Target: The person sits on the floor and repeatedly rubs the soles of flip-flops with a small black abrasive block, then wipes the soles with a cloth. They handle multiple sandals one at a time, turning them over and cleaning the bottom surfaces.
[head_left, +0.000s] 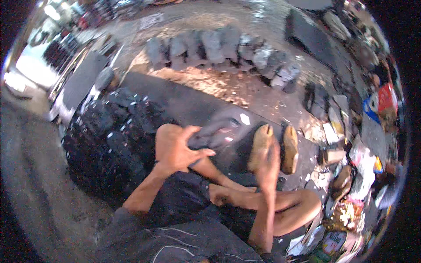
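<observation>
My left hand (175, 149) is stretched forward with its thumb and fingers apart. Its fingertips are beside a dark, soft-looking piece (217, 133), blurred, on the dark mat; the two may touch. My right hand (268, 166) overlaps the near part of a tan, wooden-looking shoe last (262, 139). Motion smears its fingers, so their grip is unclear. A second shoe last (290, 149) lies just right of the first, apart from my hand. Beyond the dark piece is a small white scrap (244, 119).
A heap of shiny black pieces (109, 136) sits left of my legs. Dark shoe-shaped pieces (215, 46) form a curved row beyond the mat (162, 94). Scraps, a brownish block (332, 156) and plastic bags (362, 171) clutter the right. A dark slab (311, 39) is farther back.
</observation>
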`<state>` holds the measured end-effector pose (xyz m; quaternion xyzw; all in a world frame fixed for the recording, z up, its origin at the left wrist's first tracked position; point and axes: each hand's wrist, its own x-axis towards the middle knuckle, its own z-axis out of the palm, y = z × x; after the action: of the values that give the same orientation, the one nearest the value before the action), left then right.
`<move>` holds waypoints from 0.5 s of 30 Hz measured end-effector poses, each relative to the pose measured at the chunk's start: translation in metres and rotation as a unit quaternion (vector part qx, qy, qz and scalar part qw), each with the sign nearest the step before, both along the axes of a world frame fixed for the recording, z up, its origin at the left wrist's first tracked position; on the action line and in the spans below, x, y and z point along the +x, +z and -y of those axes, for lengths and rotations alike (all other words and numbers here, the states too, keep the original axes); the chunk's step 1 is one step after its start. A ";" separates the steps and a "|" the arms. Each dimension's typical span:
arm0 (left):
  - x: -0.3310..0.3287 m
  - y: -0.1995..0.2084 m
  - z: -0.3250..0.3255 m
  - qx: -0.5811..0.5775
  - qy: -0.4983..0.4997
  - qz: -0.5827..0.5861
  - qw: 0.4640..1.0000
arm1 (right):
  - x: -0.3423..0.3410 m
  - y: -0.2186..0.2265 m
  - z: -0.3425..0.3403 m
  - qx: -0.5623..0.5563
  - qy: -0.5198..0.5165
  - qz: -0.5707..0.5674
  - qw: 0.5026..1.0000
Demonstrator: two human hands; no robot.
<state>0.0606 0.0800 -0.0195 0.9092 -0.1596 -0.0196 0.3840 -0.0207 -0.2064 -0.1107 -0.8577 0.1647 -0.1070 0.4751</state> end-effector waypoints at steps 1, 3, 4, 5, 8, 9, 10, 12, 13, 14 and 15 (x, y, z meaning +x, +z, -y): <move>-0.014 -0.008 -0.003 -0.029 -0.015 -0.014 0.999 | 0.014 0.047 -0.010 0.210 0.001 0.078 0.975; -0.029 -0.030 0.002 -0.078 -0.077 -0.009 0.994 | 0.032 0.074 0.001 0.394 0.029 -0.037 0.918; -0.029 -0.009 0.007 -0.115 -0.091 -0.083 0.986 | 0.043 0.063 0.018 0.373 0.092 -0.077 0.920; -0.027 -0.011 -0.001 -0.102 -0.123 -0.161 0.974 | 0.048 0.056 0.031 0.361 0.136 -0.117 0.915; -0.028 -0.032 -0.039 -0.145 -0.162 -0.249 0.944 | 0.052 0.089 0.014 0.112 0.199 -0.192 0.954; -0.025 -0.015 -0.042 -0.174 -0.076 -0.264 0.946 | 0.043 0.069 0.025 0.083 0.266 -0.151 0.948; -0.015 -0.003 -0.052 -0.112 0.102 -0.313 0.938 | 0.042 0.050 0.030 0.059 0.345 -0.101 0.931; -0.009 -0.030 -0.100 -0.276 0.317 -0.186 0.888 | 0.069 0.052 0.072 -0.336 0.397 0.048 0.853; 0.003 -0.048 -0.125 -0.283 0.342 -0.135 0.886 | 0.094 0.033 0.108 -0.379 0.349 -0.112 0.849; 0.008 -0.080 -0.161 -0.248 0.343 -0.105 0.900 | 0.121 0.015 0.144 -0.400 0.305 -0.262 0.824; 0.007 -0.115 -0.199 -0.197 0.338 -0.082 0.917 | 0.132 -0.004 0.175 -0.448 0.190 -0.103 0.868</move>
<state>0.0680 0.2792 -0.1345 0.8102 0.1891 0.0688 0.5505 0.1111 -0.3819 -0.1143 -0.9992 -0.0192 0.0124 0.0317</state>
